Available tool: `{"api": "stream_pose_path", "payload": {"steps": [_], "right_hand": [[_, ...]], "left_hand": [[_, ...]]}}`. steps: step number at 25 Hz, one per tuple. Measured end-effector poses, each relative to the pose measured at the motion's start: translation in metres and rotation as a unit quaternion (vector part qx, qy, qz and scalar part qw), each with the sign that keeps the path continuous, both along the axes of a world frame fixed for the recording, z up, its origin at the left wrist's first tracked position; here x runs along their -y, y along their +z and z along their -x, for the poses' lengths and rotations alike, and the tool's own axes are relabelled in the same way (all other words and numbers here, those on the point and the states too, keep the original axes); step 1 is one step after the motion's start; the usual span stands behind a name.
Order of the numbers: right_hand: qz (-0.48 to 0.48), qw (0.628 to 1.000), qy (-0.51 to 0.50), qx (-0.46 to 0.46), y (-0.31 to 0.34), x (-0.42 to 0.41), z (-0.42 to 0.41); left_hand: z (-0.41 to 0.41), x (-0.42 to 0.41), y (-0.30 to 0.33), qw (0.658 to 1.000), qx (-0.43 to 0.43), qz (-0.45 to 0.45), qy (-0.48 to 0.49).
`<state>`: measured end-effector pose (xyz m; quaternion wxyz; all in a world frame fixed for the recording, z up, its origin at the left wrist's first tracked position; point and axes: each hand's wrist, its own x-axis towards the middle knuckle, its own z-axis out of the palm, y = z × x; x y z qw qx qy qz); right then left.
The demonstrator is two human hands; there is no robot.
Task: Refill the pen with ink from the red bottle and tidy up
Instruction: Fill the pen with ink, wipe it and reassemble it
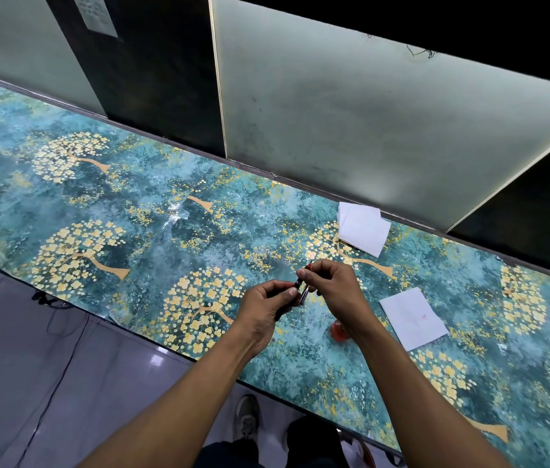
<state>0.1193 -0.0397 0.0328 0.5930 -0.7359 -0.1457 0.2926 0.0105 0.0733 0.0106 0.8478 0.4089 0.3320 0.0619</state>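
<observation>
Both hands hold a narrow grip on the pen [303, 288] just below the middle of the frame: the left hand [268, 307] pinches its dark lower part while the right hand [333, 288] pinches the upper part, above the counter [138, 204]. The red bottle [338, 332] stands on the counter just below the right wrist, partly hidden by it. A white tissue [413, 318] with a faint red mark lies to the right, and a folded stack of tissues [363, 228] sits further up near the wall.

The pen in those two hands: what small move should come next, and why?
Probably join the pen parts: both hands, left and right, pinch pieces that meet above the table, while the red bottle stands aside below the right wrist.
</observation>
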Motion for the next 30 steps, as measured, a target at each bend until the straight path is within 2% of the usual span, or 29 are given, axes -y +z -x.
{"api": "stream_pose_path", "payload": {"steps": [6, 7, 9, 12, 14, 16, 17, 22, 24, 25, 27, 30], "right_hand": [[0.012, 1.0, -0.016, -0.023, -0.007, -0.007, -0.007], [0.026, 0.999, -0.02, -0.012, -0.011, -0.009, -0.013], [0.125, 0.99, 0.003, 0.067, -0.022, -0.01, -0.028], [0.319, 0.918, 0.126, 0.199, -0.049, -0.015, -0.046], [0.42, 0.841, 0.236, 0.248, -0.069, -0.018, -0.05], [0.468, 0.771, 0.311, 0.299, -0.079, -0.021, -0.047], [0.472, 0.755, 0.323, 0.32, -0.08, -0.022, -0.046], [0.46, 0.737, 0.319, 0.379, -0.086, -0.027, -0.046], [0.456, 0.743, 0.297, 0.389, -0.089, -0.025, -0.047], [0.445, 0.765, 0.275, 0.375, -0.089, -0.024, -0.046], [0.399, 0.839, 0.212, 0.302, -0.083, -0.021, -0.046], [0.267, 0.945, 0.109, 0.153, -0.058, -0.014, -0.048]], "left_hand": [[0.002, -0.012, -0.005, 1.0, -0.017, -0.006, 0.01], [0.004, -0.016, -0.006, 1.0, -0.019, -0.005, 0.016], [0.008, -0.021, -0.009, 0.999, -0.025, 0.004, 0.029], [0.019, -0.027, -0.011, 0.999, -0.03, 0.014, 0.04], [0.027, -0.031, -0.013, 0.998, -0.034, 0.014, 0.046], [0.034, -0.036, -0.014, 0.998, -0.041, 0.008, 0.053], [0.037, -0.038, -0.015, 0.997, -0.044, 0.005, 0.056], [0.043, -0.044, -0.014, 0.997, -0.051, -0.006, 0.053], [0.041, -0.043, -0.013, 0.998, -0.049, -0.01, 0.044], [0.039, -0.042, -0.012, 0.998, -0.049, -0.013, 0.041], [0.035, -0.04, -0.011, 0.998, -0.05, -0.014, 0.041], [0.026, -0.035, -0.009, 0.998, -0.045, -0.009, 0.034]]}}
